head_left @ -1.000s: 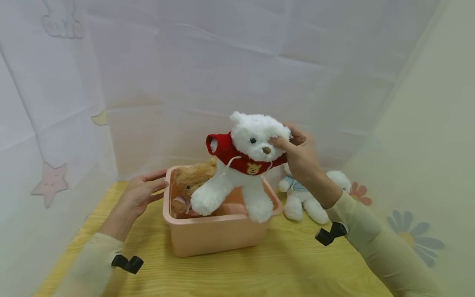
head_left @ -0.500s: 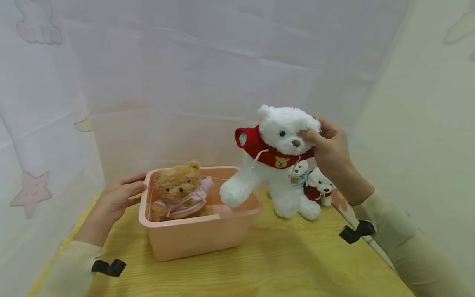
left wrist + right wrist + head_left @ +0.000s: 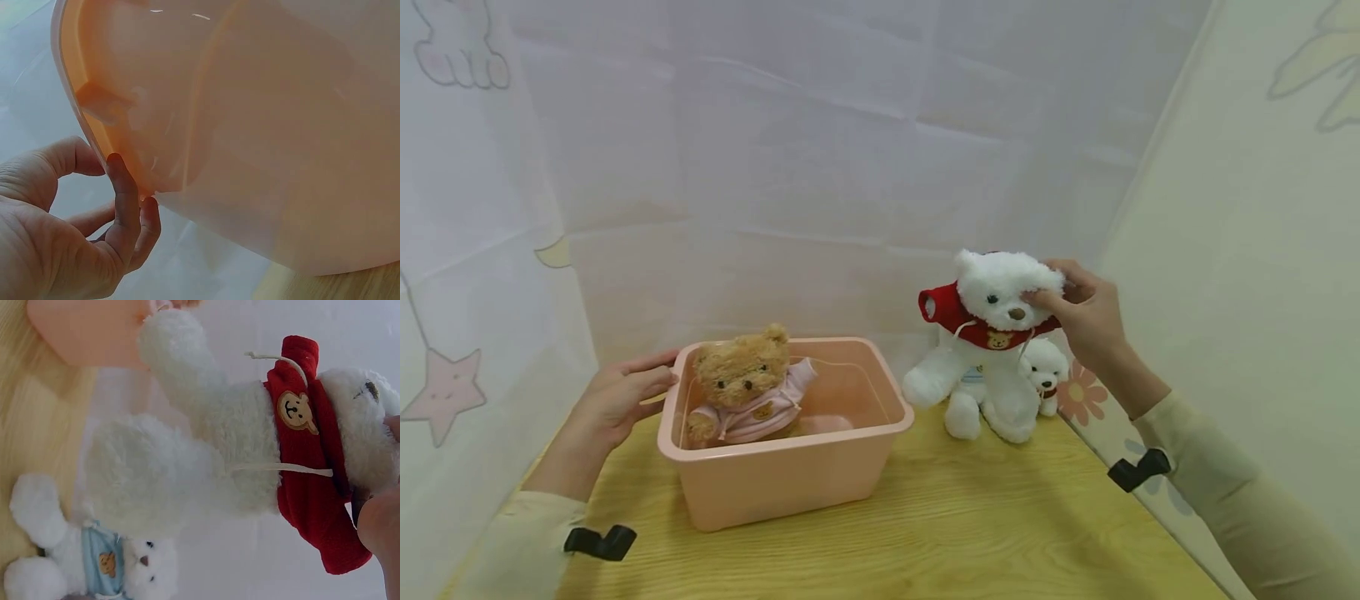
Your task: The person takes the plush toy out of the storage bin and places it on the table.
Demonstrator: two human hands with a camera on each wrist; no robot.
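Observation:
My right hand point(image 3: 1078, 312) pinches the head of a white plush bear in a red hoodie point(image 3: 996, 292), which stands on the wooden table to the right of a pink plastic tub point(image 3: 790, 446). The right wrist view shows the same white bear point(image 3: 206, 450) close up, with my fingers point(image 3: 381, 531) on its head. A brown bear in a pink hoodie point(image 3: 741, 387) sits inside the tub. With relaxed fingers, my left hand point(image 3: 621, 400) touches the tub's left rim. In the left wrist view, that hand's fingertips point(image 3: 122, 181) meet the tub wall point(image 3: 250, 125).
Two small white bears stand behind the big one, one with red point(image 3: 1045, 367) and one in a blue shirt point(image 3: 106, 562). White sheeting with star and flower prints walls in the table point(image 3: 962, 533) at back and sides.
My right hand has carried the white bear from above the tub rightward and down onto the table beside the small bears. The left hand has stayed at the tub's rim.

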